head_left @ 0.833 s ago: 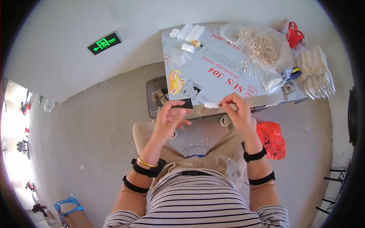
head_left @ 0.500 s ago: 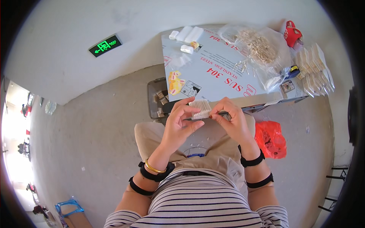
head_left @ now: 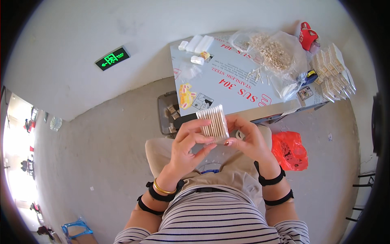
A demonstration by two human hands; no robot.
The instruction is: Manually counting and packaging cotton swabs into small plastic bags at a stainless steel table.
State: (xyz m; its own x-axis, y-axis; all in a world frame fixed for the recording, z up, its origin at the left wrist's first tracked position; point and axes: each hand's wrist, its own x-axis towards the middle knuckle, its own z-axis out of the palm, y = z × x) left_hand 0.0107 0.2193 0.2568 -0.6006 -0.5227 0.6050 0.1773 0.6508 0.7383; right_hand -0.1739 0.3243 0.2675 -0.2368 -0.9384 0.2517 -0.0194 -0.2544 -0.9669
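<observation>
Pinching swab bundle [head_left: 215, 125] between left hand [head_left: 183, 149] and right hand [head_left: 251, 140], by near edge of worktop [head_left: 195, 85] | gripping opposite sides, seemingly to hold it flat and even | with loose sticks [head_left: 277, 57] heaped in clear bag [head_left: 300, 60] farther back, probably against scattering | with packs [head_left: 331, 67] lined up at right, perhaps for reach

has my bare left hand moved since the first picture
Yes: judged against the printed blue-grey table, the left hand has moved slightly right and now holds the white cotton-swab bundle.
</observation>
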